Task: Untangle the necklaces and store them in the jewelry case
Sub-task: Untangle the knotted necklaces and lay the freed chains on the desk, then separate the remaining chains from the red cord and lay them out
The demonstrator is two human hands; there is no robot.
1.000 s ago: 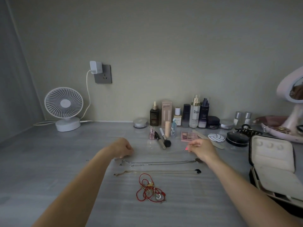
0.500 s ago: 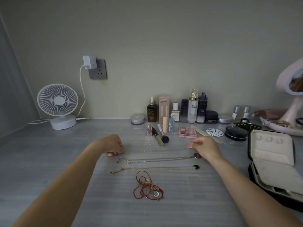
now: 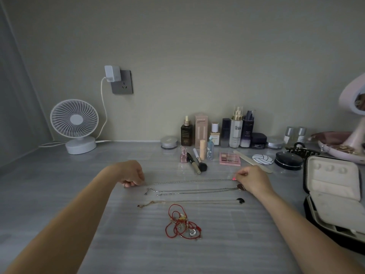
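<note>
Both hands, left (image 3: 132,176) and right (image 3: 249,179), pinch a chain (image 3: 189,181) taut; three lie straight, red tangle (image 3: 182,224) at 6 o'clock remains, case (image 3: 333,194) empty.

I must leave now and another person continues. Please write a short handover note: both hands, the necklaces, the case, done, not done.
Left hand and right hand each pinch one end of a thin silver chain necklace, stretched straight on the grey table.
Done: two more chains lie straight below it, one with a round brown pendant, one with a black pendant.
Left: the tangled red cord necklaces; nothing visibly stored yet in the open black jewelry case.
</note>
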